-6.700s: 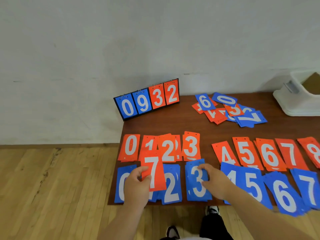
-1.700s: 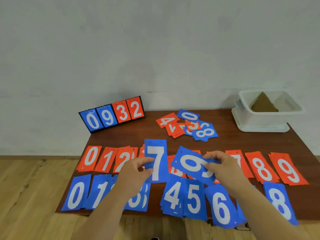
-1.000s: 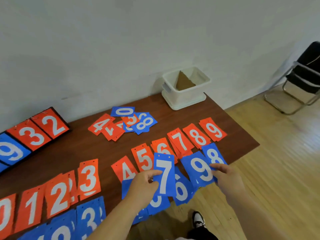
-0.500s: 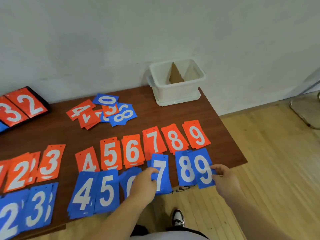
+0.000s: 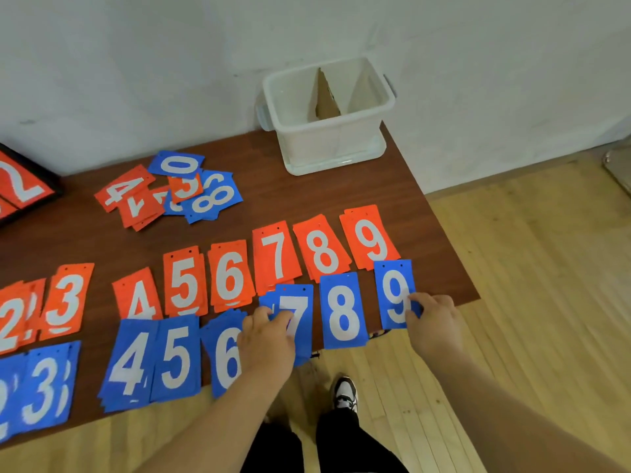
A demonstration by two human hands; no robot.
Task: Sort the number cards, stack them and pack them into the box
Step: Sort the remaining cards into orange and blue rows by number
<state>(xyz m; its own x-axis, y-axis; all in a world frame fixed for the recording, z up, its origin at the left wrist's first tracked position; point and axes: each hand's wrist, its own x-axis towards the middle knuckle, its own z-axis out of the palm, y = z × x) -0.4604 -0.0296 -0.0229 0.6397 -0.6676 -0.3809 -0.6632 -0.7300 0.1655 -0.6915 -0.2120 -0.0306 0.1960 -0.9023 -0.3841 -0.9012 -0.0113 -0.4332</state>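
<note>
Fingers [image 5: 263, 319] of left hand [image 5: 268, 339] curled onto blue number card marked 7 [image 5: 302, 310], thumb across its face, pinching it over the blue 7 pile at near edge of dark brown wooden tabletop [image 5: 273, 199]. Fingers [image 5: 415, 300] of right hand [image 5: 432, 326] nipping lower right edge of blue number card marked 9 [image 5: 392, 285], set just below orange pile of 9 cards [image 5: 370, 238]. For a clean step: lay each card flat, square it to its pile, nudge both inward, since the near edge looks close enough for a slip to the floor. Keep clear of blue number card marked 8 [image 5: 343, 308] between them. Loose mixed heap of orange and blue cards [image 5: 170, 192] unsorted at back. White plastic box [image 5: 334, 131] at back right corner, no cards seen inside.
</note>
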